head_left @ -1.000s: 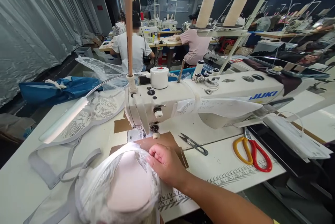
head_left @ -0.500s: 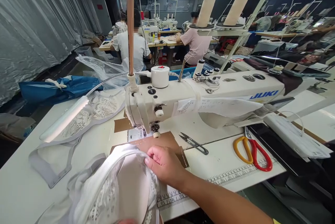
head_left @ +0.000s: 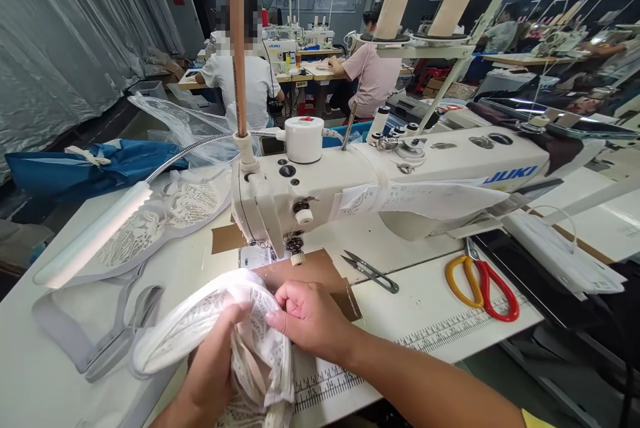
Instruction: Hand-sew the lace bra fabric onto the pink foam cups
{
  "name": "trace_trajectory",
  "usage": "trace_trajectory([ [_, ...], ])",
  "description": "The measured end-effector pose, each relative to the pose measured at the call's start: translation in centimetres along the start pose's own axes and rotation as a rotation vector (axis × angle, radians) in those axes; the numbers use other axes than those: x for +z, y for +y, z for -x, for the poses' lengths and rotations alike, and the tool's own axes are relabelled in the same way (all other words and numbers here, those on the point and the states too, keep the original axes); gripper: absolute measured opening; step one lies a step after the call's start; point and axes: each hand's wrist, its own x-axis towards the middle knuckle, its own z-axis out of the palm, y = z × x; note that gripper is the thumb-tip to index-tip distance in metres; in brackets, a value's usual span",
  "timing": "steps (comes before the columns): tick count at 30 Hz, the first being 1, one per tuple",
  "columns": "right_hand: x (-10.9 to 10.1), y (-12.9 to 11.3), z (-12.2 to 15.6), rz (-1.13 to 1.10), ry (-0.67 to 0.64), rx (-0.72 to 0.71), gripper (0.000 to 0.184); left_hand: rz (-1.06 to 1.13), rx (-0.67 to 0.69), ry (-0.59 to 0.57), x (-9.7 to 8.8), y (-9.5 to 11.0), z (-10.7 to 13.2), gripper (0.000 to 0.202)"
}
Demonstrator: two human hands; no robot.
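A white lace bra cup piece (head_left: pixel 200 321) is bunched up on the table in front of the needle area. My left hand (head_left: pixel 213 365) grips it from below, fingers closed into the fabric. My right hand (head_left: pixel 305 318) pinches its right edge, fingers curled. Just beyond sits the white JUKI sewing machine (head_left: pixel 380 181), its presser foot (head_left: pixel 295 251) above a brown cardboard patch (head_left: pixel 315 271).
Small thread snips (head_left: pixel 370 271) and yellow-and-red scissors (head_left: pixel 483 285) lie right of the needle. More lace pieces with grey straps (head_left: pixel 145 235) lie at left under a lamp bar (head_left: pixel 90 238). A printed ruler (head_left: pixel 425 341) runs along the table edge. Other people sew at the back.
My left hand has come into view and taken hold of the lace piece. The piece has been turned and gathered, hiding the pale pink padding seen earlier. The view shifted slightly down.
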Motion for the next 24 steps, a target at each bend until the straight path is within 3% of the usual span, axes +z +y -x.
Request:
trace_trajectory([
  [3, 0.1, 0.2, 0.0, -0.009, 0.002, 0.005, 0.022, -0.001, -0.049, -0.155, 0.7, 0.7, 0.2, 0.039],
  [7, 0.1, 0.3, 0.2, -0.017, -0.001, 0.001, 0.020, -0.075, -0.116, -0.236, 0.7, 1.2, -0.2, 0.046],
  [12, 0.0, 0.3, 0.4, 0.001, -0.015, -0.031, 0.019, -0.134, -0.071, -0.216, 0.2, 1.1, -0.5, 0.046],
  [20, 0.2, 0.3, 0.4, 0.042, 0.003, -0.106, 0.014, -0.144, -0.051, -0.197, 0.6, 1.0, -0.4, 0.029],
  [24, 0.0, 0.1, 0.5, 0.019, -0.002, -0.090, 0.013, -0.142, -0.006, -0.204, 0.4, 0.8, -0.7, 0.031],
])
